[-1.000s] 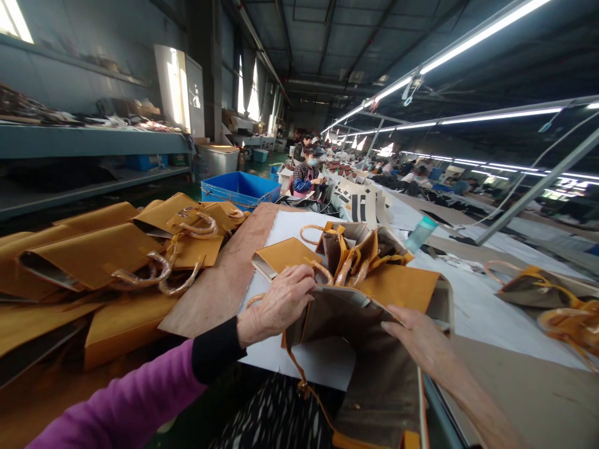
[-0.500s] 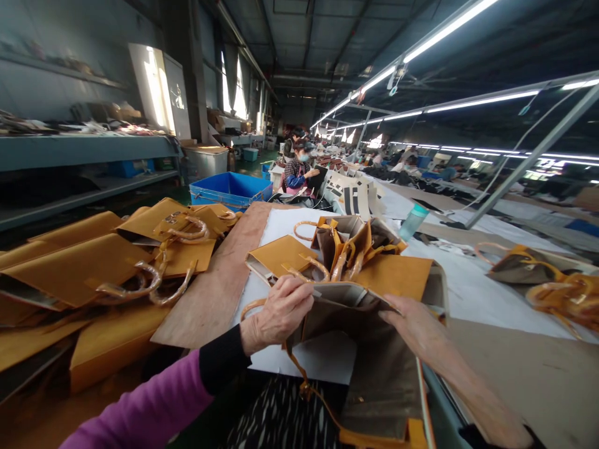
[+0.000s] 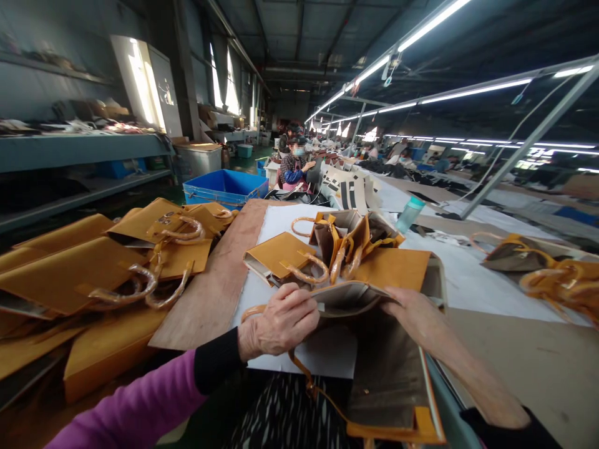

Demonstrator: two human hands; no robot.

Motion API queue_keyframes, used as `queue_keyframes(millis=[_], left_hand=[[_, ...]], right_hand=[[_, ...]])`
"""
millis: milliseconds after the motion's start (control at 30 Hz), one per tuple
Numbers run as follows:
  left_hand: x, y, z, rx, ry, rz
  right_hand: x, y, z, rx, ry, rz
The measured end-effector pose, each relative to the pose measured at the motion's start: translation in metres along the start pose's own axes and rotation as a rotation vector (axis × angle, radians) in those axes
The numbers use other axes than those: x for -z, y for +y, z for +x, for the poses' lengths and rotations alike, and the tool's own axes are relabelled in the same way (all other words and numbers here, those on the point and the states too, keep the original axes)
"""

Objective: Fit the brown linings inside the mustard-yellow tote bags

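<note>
An unfolded yellow handbag with a grey-brown lining lies over the table's near edge, its inside facing me. My left hand is closed, fingers pinching the upper left edge of the bag's lining. At the upper right edge, my right hand grips the lining, thumb on the near side and part of the fingers hidden. A thin yellow strap dangles below my left hand. Just beyond, several yellow handbags with plastic-wrapped round handles lie bunched together on white sheeting.
More yellow handbags are heaped at the left, and others lie at the right. A teal-capped bottle stands behind the bunch. A blue bin and a seated co-worker are farther back. A metal post slants up at the right.
Both hands keep hold of the lining; its edge between them now folds toward me and gapes wider. My left hand has shifted slightly down. The view has turned slightly.
</note>
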State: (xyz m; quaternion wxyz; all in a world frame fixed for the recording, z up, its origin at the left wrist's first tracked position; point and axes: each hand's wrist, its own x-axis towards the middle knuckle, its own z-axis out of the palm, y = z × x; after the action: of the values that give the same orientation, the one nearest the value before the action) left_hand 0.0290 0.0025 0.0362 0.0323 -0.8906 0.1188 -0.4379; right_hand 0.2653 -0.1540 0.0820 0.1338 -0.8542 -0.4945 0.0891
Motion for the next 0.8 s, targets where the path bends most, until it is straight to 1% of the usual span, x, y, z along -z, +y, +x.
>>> queue_keyframes(millis=[67, 133, 200, 300, 367, 467, 500, 567, 600, 667, 800], left_hand=[[0.002, 0.001, 0.005, 0.017, -0.031, -0.024], [0.002, 0.001, 0.009, 0.074, -0.067, -0.046], [0.0, -0.001, 0.012, 0.193, -0.054, -0.066], [-0.008, -0.007, 0.013, 0.436, 0.032, -0.137], [-0.012, -0.011, 0.014, 0.559, 0.062, -0.195], [-0.014, -0.019, 0.017, 0.716, 0.061, -0.267], [-0.013, -0.022, 0.018, 0.773, 0.036, -0.297], [-0.011, -0.03, 0.019, 0.872, -0.06, -0.385], [-0.009, -0.034, 0.019, 0.903, -0.112, -0.437], [-0.008, -0.041, 0.018, 0.915, -0.184, -0.54], [-0.007, -0.049, 0.016, 0.906, -0.189, -0.69]], right_hand=[[0.001, -0.004, -0.002, -0.007, 0.008, -0.025], [0.004, -0.012, -0.004, -0.014, 0.016, -0.056], [0.007, -0.022, -0.006, -0.015, 0.01, -0.085], [0.011, -0.032, -0.006, 0.028, -0.021, -0.092], [0.012, -0.031, -0.003, 0.058, -0.03, -0.073], [0.011, -0.022, 0.002, 0.069, -0.026, -0.024], [0.01, -0.018, 0.004, 0.068, -0.026, -0.006], [0.009, -0.011, 0.009, 0.072, -0.041, 0.024], [0.009, -0.009, 0.011, 0.078, -0.052, 0.035], [0.009, -0.005, 0.014, 0.086, -0.067, 0.046], [0.008, -0.001, 0.017, 0.065, -0.058, 0.076]])
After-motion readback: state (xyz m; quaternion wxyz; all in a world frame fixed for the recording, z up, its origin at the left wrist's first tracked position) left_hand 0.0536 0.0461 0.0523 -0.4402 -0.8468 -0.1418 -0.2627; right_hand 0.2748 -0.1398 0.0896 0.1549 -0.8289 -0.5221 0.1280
